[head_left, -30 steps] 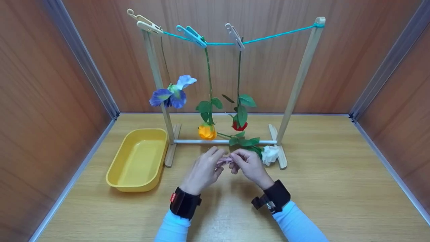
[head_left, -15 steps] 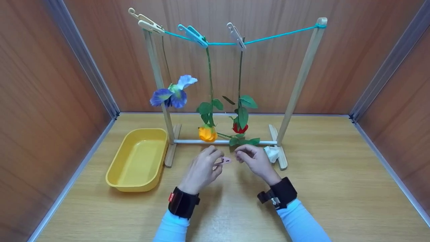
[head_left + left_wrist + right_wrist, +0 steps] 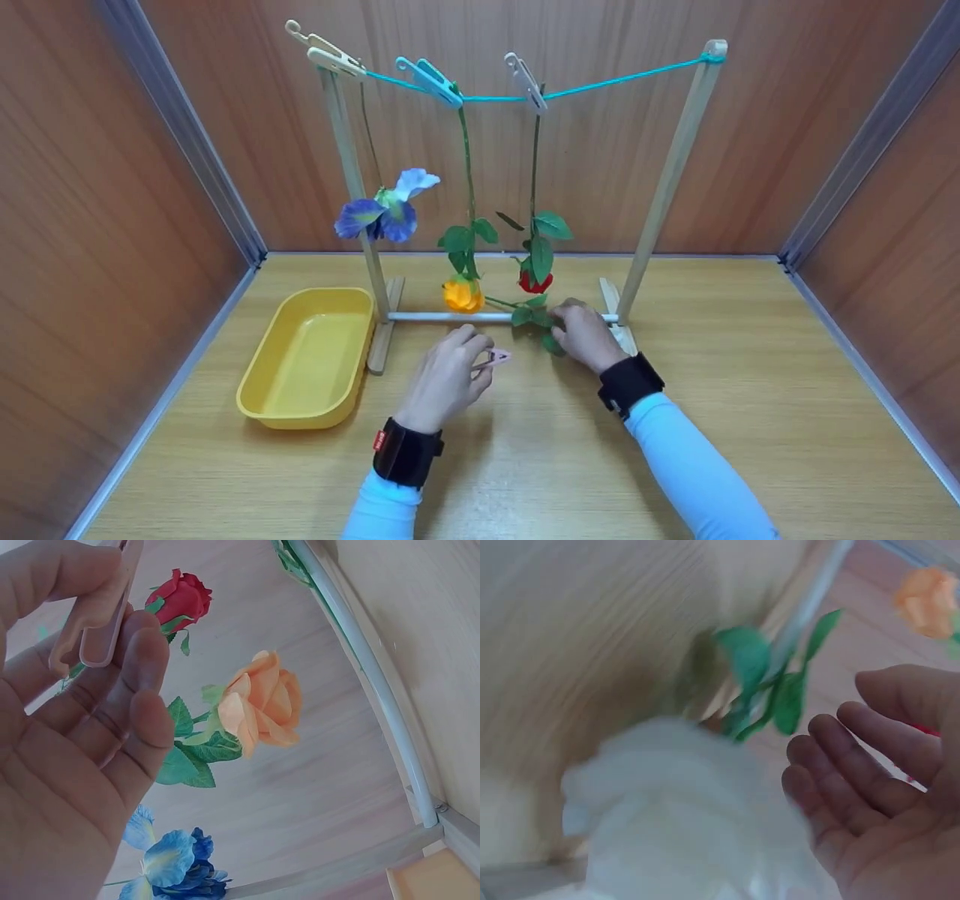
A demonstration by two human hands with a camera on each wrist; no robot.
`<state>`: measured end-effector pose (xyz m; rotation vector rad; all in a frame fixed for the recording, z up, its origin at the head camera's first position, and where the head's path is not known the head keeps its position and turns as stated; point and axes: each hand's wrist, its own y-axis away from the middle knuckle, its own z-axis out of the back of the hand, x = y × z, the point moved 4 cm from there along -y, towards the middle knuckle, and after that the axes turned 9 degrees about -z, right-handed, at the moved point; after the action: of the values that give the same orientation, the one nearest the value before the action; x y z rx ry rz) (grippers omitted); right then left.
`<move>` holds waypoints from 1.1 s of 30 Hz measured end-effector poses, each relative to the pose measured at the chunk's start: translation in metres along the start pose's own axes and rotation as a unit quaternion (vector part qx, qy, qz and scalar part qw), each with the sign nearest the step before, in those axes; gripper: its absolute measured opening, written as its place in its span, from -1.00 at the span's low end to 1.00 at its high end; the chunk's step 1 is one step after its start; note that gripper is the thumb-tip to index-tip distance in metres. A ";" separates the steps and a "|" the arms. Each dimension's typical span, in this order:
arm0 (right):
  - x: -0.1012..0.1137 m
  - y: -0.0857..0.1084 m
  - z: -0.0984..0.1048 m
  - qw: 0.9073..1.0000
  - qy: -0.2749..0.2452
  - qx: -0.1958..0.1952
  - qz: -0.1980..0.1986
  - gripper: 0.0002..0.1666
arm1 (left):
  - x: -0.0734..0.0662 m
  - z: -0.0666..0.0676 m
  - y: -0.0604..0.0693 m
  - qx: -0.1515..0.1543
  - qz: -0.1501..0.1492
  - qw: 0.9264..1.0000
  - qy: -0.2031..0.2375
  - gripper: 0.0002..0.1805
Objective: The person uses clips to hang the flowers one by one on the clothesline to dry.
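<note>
My left hand (image 3: 448, 375) pinches a pink clothespin (image 3: 105, 622) between thumb and fingers, low over the table. My right hand (image 3: 589, 334) reaches over a white rose (image 3: 690, 810) that lies by the rack's foot, its green leaves (image 3: 529, 313) across the bottom bar. In the right wrist view the fingers are loosely bent beside the bloom and leaves, with nothing between them. From the head camera that hand hides the white bloom. Behind, a yellow-orange rose (image 3: 463, 295), a red rose (image 3: 535, 281) and a blue flower (image 3: 386, 210) hang head down.
A wooden rack (image 3: 671, 176) carries a turquoise cord (image 3: 630, 76). On it sit a cream clothespin (image 3: 335, 61), a blue clothespin (image 3: 431, 81) and a pale clothespin (image 3: 526, 82). A yellow tub (image 3: 307, 360) stands left of the rack; wood-grain walls surround the table.
My right hand has left the pink clothespin and moved right and away from me, to the white rose. My left hand keeps the clothespin almost where it was.
</note>
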<state>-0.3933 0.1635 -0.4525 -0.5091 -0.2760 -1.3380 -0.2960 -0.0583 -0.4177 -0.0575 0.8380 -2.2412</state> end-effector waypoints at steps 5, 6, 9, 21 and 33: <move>-0.007 -0.008 -0.006 0.997 0.073 -0.010 0.022 -0.82 | -0.001 0.000 0.000 0.000 0.003 1.000 0.001 -0.75; -0.008 -0.008 -0.007 0.996 0.083 -0.013 0.027 -0.85 | -0.001 0.000 0.000 0.001 0.003 1.000 0.002 -0.75; -0.012 -0.010 -0.012 0.995 0.096 -0.016 0.034 -0.91 | -0.001 -0.001 0.000 0.002 0.003 1.000 0.000 -0.75; -0.020 -0.011 -0.011 0.995 0.069 -0.038 0.053 -0.84 | 0.000 -0.001 0.000 -0.021 -0.021 0.999 -0.016 -0.77; -0.021 0.002 0.006 0.997 0.043 -0.014 0.066 -0.78 | 0.003 0.003 0.002 -0.011 -0.009 1.000 -0.012 -0.77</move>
<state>-0.3951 0.1850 -0.4574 -0.4841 -0.1513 -1.2333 -0.2961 -0.0629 -0.4173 -0.1032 0.8513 -2.2437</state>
